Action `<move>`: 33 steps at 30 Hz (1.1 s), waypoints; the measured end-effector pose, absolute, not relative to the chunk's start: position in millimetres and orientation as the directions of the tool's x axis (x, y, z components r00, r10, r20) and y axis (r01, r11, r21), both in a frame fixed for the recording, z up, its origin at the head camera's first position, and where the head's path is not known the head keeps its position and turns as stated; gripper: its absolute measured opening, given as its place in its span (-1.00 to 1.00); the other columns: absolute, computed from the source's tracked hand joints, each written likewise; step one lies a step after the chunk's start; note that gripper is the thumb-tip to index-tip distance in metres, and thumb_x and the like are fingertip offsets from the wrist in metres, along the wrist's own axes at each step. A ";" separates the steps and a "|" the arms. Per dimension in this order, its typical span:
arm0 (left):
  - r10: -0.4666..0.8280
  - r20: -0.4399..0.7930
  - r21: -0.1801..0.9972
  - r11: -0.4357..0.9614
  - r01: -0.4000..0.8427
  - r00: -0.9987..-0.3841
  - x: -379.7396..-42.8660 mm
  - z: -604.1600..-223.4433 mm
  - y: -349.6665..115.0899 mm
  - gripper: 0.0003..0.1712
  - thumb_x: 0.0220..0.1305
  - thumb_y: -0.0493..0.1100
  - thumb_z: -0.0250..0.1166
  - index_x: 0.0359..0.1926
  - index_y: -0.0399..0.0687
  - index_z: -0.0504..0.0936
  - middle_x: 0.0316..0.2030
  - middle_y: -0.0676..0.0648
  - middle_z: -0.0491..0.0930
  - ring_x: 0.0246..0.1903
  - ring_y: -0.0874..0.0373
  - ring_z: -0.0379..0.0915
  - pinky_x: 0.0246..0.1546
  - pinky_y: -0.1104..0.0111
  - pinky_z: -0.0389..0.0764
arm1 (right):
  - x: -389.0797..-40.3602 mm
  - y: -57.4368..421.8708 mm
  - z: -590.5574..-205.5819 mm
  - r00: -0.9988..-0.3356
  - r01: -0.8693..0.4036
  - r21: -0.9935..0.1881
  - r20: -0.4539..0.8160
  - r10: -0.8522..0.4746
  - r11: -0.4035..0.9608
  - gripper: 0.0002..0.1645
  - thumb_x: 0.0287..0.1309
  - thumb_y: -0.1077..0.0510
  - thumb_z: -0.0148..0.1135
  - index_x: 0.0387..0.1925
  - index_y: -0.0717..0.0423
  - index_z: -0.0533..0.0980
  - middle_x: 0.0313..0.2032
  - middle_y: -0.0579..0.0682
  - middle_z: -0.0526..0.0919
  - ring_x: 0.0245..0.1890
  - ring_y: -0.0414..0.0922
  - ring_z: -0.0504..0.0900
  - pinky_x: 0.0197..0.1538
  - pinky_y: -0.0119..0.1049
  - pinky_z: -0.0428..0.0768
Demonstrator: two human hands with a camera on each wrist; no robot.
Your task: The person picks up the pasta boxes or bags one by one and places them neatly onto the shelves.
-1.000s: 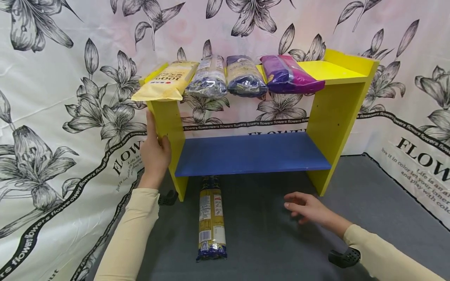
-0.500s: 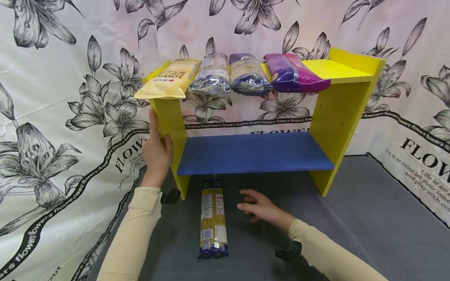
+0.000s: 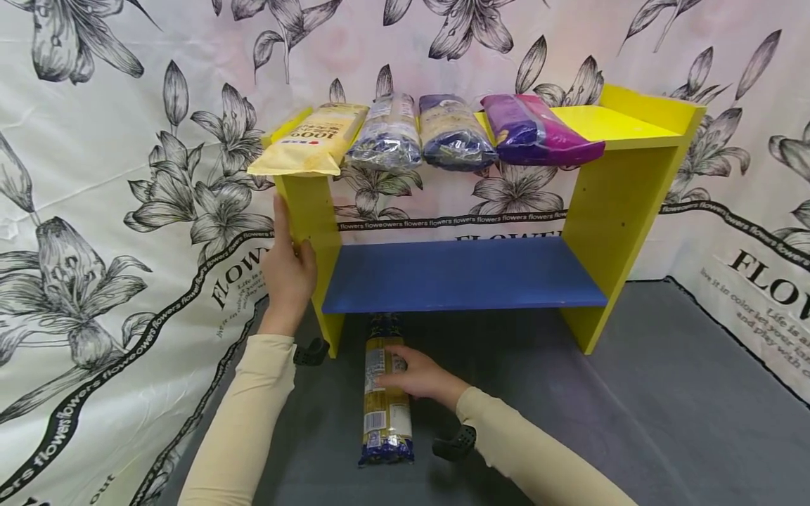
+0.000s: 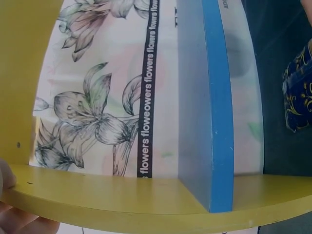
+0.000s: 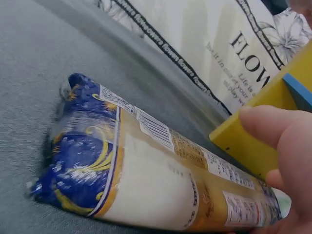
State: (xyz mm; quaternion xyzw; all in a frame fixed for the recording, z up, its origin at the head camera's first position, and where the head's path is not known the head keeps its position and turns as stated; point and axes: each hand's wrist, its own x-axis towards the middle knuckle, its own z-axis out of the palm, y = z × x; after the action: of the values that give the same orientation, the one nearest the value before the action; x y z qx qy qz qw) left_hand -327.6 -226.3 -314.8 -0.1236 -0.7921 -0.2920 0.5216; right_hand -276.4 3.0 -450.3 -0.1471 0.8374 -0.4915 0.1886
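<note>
My left hand [image 3: 287,274] grips the left side panel [image 3: 310,232] of a yellow shelf unit, thumb at its front edge and fingers round its outer side. In the left wrist view, fingertips [image 4: 29,224] show below that panel's edge. A long blue-and-gold packet [image 3: 387,422], like a spaghetti pack, lies on the dark tabletop, its far end under the blue shelf board [image 3: 462,274]. My right hand [image 3: 420,376] hovers over the packet's middle with thumb and fingers spread apart. In the right wrist view, the packet's near end [image 5: 92,151] shows uncovered and the hand [image 5: 292,161] overlaps its far part.
Along the yellow top board [image 3: 588,123] lie a cream bag [image 3: 313,140], two clear-and-blue bags [image 3: 387,133] and a purple bag [image 3: 538,130], their front ends jutting past the edge. A flower-printed cloth [image 3: 158,281] hangs behind. Dark grey tabletop [image 3: 664,393] stretches to the right.
My right hand has moved left from beside the right panel to over the packet. My left hand stays on the left panel. The packet and bags have kept their places.
</note>
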 end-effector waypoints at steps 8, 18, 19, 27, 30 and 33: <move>-0.106 0.891 0.343 0.794 0.502 -0.442 -327.2 -313.2 -226.5 -0.15 0.39 -0.39 0.04 0.62 -0.04 -0.03 -0.69 -0.31 0.34 -0.76 0.01 0.07 -0.62 0.23 0.12 | -274.2 -8.6 -449.4 -0.887 -0.201 -0.787 -0.106 -0.449 0.584 -0.09 0.15 -0.08 0.42 0.48 0.07 0.34 0.43 0.23 0.40 0.38 0.23 0.42 0.28 0.15 0.51; -0.106 0.882 0.353 0.795 0.494 -0.460 -325.1 -312.4 -227.3 -0.19 0.40 -0.38 0.04 0.61 -0.13 -0.02 -0.69 -0.31 0.35 -0.76 -0.02 0.10 -0.61 0.23 0.13 | -265.5 -28.6 -448.2 -0.917 -0.265 -0.583 -0.095 -0.388 0.768 -0.10 0.14 -0.19 0.42 0.45 0.00 0.38 0.41 0.34 0.36 0.40 0.47 0.24 0.29 0.36 0.37; -0.107 0.880 0.356 0.794 0.493 -0.463 -325.1 -312.5 -227.6 -0.19 0.41 -0.38 0.04 0.61 -0.14 -0.02 -0.69 -0.31 0.35 -0.76 -0.02 0.10 -0.61 0.23 0.13 | -265.2 -30.3 -448.2 -0.920 -0.268 -0.565 -0.090 -0.381 0.780 -0.11 0.14 -0.18 0.42 0.45 0.00 0.38 0.40 0.38 0.35 0.37 0.48 0.25 0.25 0.35 0.41; -0.096 0.893 0.333 0.798 0.503 -0.439 -324.7 -314.7 -227.4 -0.18 0.38 -0.39 0.06 0.60 -0.17 0.00 -0.70 -0.29 0.34 -0.76 0.03 0.06 -0.63 0.24 0.10 | -266.5 -36.6 -444.6 -0.928 -0.256 -0.528 -0.101 -0.360 0.809 -0.07 0.03 -0.06 0.46 0.45 0.04 0.38 0.31 0.46 0.38 0.25 0.45 0.36 0.13 0.30 0.50; -0.088 0.899 0.322 0.798 0.510 -0.429 -325.1 -315.0 -227.3 -0.17 0.38 -0.40 0.07 0.60 -0.15 -0.01 -0.71 -0.29 0.34 -0.76 0.03 0.06 -0.62 0.25 0.11 | -269.2 -34.5 -442.1 -0.924 -0.247 -0.541 -0.118 -0.363 0.804 -0.08 0.00 0.06 0.47 0.44 0.05 0.39 0.30 0.40 0.43 0.24 0.38 0.41 0.06 0.21 0.57; -0.090 0.896 0.328 0.795 0.510 -0.436 -324.5 -315.0 -228.2 -0.17 0.37 -0.41 0.07 0.60 -0.17 0.00 -0.71 -0.29 0.35 -0.77 0.02 0.08 -0.62 0.25 0.13 | -271.1 -27.8 -439.6 -0.921 -0.210 -0.586 -0.151 -0.360 0.782 -0.06 -0.05 0.21 0.49 0.43 0.00 0.39 0.28 0.39 0.44 0.01 0.26 0.58 -0.27 0.08 0.67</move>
State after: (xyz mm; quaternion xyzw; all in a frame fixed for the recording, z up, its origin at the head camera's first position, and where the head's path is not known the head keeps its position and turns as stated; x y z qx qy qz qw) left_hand -324.5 -228.2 -315.0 -0.1322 -0.7955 -0.2916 0.5144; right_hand -271.1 -27.8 -439.6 -0.1523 0.9353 -0.2925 0.1282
